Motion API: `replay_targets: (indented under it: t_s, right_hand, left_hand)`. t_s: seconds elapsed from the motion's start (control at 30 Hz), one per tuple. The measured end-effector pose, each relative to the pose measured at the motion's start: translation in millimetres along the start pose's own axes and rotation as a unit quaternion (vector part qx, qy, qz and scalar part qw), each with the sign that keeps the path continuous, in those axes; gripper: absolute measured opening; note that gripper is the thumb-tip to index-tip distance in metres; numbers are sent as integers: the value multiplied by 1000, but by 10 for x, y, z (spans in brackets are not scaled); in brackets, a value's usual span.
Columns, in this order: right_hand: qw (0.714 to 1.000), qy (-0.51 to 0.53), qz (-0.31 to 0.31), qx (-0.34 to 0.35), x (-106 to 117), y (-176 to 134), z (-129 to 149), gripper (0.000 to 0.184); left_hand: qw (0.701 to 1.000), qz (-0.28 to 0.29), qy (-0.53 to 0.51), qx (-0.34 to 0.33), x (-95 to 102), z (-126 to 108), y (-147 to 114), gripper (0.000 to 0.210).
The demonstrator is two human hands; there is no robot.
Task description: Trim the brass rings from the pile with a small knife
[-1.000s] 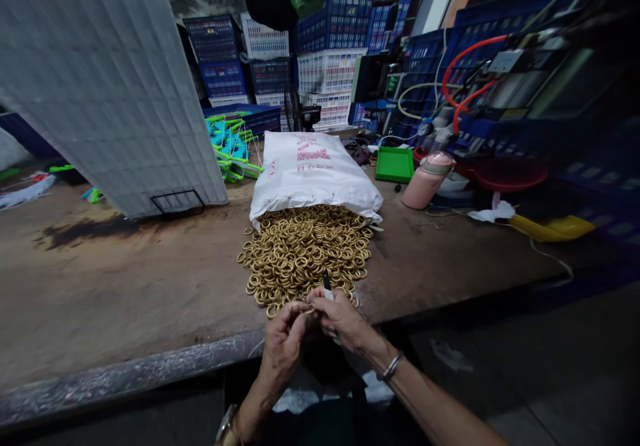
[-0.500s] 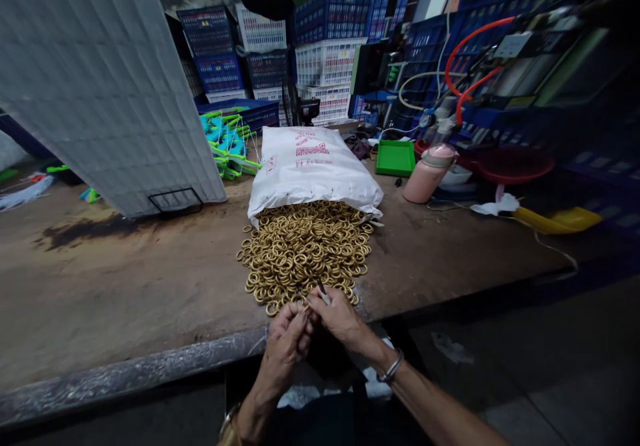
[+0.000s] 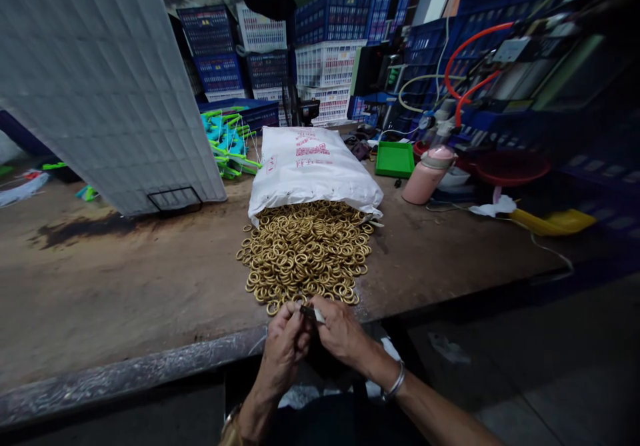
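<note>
A heap of gold-coloured rings spills from the mouth of a white printed sack onto the table. At the near edge of the heap, my right hand is closed round a small knife-like tool with a dark tip and a pale handle. Its tip points left, up against the fingertips of my left hand. Those left fingers are pinched together; whatever is between them is too small and covered to name. Both hands are close together over the table's front edge.
A large pale ribbed panel stands on the left, beside bright green and blue pieces. Rightward are a green tray, a pink bottle and a yellow scoop. Stacked crates fill the back.
The tool in my right hand has swung from pointing up and away to pointing left at my left fingertips. My left hand stays pinched in nearly the same place.
</note>
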State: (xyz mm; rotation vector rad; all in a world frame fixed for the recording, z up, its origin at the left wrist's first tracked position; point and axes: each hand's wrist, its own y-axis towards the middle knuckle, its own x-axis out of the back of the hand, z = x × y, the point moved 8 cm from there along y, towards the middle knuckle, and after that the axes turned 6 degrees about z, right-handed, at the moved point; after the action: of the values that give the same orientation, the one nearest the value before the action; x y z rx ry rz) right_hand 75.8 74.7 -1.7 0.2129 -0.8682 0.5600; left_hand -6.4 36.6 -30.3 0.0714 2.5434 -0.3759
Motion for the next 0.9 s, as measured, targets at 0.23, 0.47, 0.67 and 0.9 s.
replay_targets:
  t_s: [0.23, 0.47, 0.67, 0.9]
  right_hand:
    - [993, -89, 60, -41, -47, -4, 25, 28]
    - [990, -120, 17, -75, -10, -74, -100, 27]
    - [981, -112, -95, -126, 314, -218, -471, 25]
    - [966, -128, -130, -186, 418, -154, -618, 13]
  left_hand:
    - [998, -20, 56, 6, 51, 7, -3, 33]
    - [998, -11, 28, 48, -33, 38, -227, 33]
    - [995, -7, -49, 91, -174, 24, -305, 33]
    - [994, 9, -83, 76, -134, 126, -152, 23]
